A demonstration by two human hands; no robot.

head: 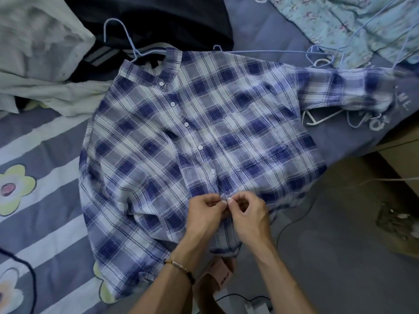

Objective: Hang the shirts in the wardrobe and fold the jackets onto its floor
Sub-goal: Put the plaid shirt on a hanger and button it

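A blue-and-white plaid shirt (204, 123) lies spread face up on the bed (45, 141), its collar toward the far side and its hem hanging over the near edge of the bed. A row of white buttons (186, 124) runs down the front placket, and most of them look fastened. The shirt's right-hand sleeve (344, 89) stretches out toward the bed's far right corner; the other sleeve is folded down along the left side of the body.

Both hands meet at the lower end of the placket, close to the hem. The left hand (207, 211) has its fingers curled and pinches the cloth at the placket between thumb and fingertips. The right hand (246, 210) does the same from the other side, its thumb and forefinger closed on the fabric, touching the left hand's fingertips. A beaded bracelet (179, 266) sits on the left wrist.

A light blue wire hanger (122, 37) lies at the shirt's collar, its hook pointing toward the far edge of the bed. More hangers, light blue (322, 56) and white (317, 120), lie by the outstretched sleeve. Behind the collar is a dark garment (158, 21), and a pale green garment (40, 60) is crumpled at the far left corner. A floral blue cloth (351, 26) lies at the far right. The bedsheet is grey-blue with pale stripes and flower prints (13, 189). To the right of the bed, the floor (340, 245) shows, with a dark cable (292, 225) trailing across it.
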